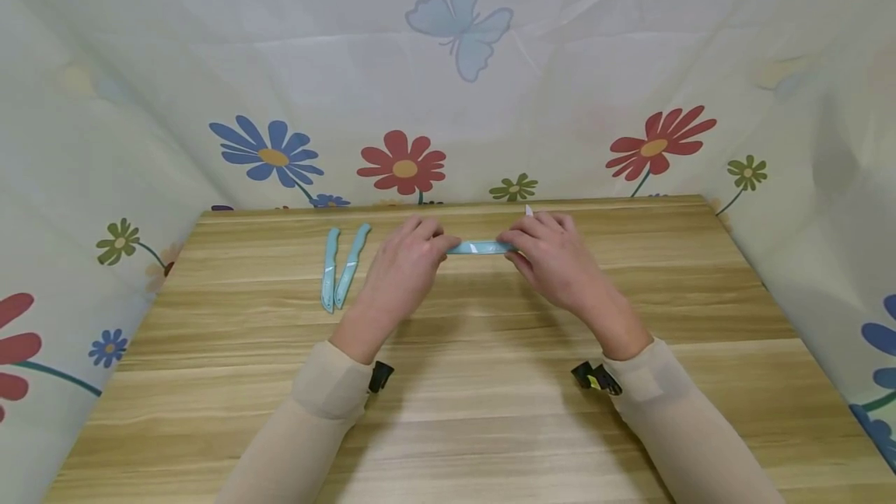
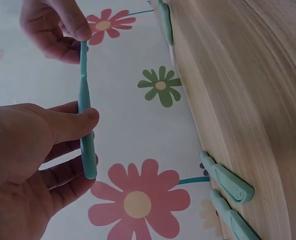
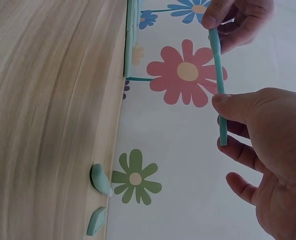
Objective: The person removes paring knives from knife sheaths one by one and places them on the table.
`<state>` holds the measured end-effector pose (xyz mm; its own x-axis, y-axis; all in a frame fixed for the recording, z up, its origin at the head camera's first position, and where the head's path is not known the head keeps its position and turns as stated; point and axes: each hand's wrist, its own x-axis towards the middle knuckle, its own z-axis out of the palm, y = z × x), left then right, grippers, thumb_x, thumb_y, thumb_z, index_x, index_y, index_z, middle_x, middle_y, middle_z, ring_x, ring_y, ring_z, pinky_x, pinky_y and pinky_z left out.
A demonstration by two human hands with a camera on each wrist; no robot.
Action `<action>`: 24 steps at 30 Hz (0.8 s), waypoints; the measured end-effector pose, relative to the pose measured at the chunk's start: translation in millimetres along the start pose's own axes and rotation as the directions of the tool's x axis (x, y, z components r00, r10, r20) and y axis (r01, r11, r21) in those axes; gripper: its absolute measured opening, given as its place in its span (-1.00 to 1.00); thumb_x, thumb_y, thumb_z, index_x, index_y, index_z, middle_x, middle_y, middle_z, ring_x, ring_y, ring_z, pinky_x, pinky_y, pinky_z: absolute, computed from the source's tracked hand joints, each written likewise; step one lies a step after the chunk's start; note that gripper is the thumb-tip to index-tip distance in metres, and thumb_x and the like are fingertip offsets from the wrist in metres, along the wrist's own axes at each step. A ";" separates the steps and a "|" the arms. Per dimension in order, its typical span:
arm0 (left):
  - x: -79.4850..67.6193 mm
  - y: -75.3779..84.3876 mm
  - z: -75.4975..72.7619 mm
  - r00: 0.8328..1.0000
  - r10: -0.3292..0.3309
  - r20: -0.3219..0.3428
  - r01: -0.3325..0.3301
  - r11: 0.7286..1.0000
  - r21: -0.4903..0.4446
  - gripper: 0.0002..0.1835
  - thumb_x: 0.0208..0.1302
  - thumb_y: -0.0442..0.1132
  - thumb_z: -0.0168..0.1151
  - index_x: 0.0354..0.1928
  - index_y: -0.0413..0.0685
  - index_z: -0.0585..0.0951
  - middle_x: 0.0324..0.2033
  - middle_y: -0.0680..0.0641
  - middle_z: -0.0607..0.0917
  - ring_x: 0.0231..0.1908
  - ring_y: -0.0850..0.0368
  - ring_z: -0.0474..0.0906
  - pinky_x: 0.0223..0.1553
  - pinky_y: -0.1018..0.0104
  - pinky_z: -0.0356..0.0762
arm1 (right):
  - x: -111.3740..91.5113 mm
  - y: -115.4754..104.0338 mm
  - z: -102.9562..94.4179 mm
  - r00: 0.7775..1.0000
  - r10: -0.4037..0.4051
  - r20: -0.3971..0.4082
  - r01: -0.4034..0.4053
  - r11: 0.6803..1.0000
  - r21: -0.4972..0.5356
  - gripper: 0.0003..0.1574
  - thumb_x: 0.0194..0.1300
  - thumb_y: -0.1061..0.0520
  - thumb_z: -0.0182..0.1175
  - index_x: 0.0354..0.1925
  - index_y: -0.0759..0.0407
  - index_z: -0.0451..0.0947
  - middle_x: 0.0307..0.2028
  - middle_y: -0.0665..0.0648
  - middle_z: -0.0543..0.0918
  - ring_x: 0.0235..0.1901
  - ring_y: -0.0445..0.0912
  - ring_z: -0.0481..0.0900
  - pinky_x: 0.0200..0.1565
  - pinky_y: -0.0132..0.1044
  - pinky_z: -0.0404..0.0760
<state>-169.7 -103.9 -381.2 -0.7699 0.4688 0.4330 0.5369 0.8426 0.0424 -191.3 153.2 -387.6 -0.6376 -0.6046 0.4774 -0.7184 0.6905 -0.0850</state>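
Beige sleeves (image 1: 700, 434) come in from the lower edge over a wood-grain table (image 1: 476, 442). Behind and beside it hangs a white sheet (image 1: 336, 76) printed with red, blue and green flowers and a pale blue butterfly (image 1: 462, 26). A teal sheathed knife (image 1: 479, 247) is held up above the far part of the table. The left hand (image 1: 406, 263) pinches its thicker handle end between thumb and fingers; the right hand (image 1: 560, 263) pinches the slimmer sheath end, leaving the middle bare between them. Its long axis runs left to right, roughly along the table's far edge, sheath end pointing right. Two similar knives (image 1: 329, 271) lie left of the left hand, and a white blade tip (image 1: 528, 211) shows beyond the right.
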 end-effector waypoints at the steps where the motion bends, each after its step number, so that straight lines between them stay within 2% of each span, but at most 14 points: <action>1: -0.1 -0.3 0.2 1.000 -0.005 0.002 0.005 1.000 -0.005 -0.70 0.34 -0.35 0.49 0.09 -0.02 0.82 -0.18 -0.04 0.66 -0.09 0.01 0.52 -0.02 0.23 0.64 | 0.1 -0.1 0.4 1.000 -0.002 0.002 0.002 1.000 -0.002 -0.73 0.40 0.13 0.47 0.04 0.10 0.76 -0.03 0.06 0.73 0.08 0.11 0.60 0.18 0.22 0.46; 24: -1.9 -4.6 5.9 1.000 -0.013 0.006 0.013 0.999 -0.037 -0.74 0.35 -0.37 0.49 0.05 -0.02 0.83 -0.21 -0.02 0.65 -0.13 0.02 0.52 -0.08 0.24 0.64 | -0.6 2.0 8.1 1.000 0.003 0.004 -0.003 1.000 0.012 -0.73 0.39 0.16 0.47 0.04 0.10 0.76 -0.03 0.06 0.73 0.03 0.11 0.60 0.13 0.20 0.48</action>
<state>-172.7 -107.1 -387.5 -0.7786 0.4596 0.4272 0.5395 0.8380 0.0816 -194.6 151.7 -395.2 -0.6409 -0.6038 0.4740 -0.7195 0.6877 -0.0969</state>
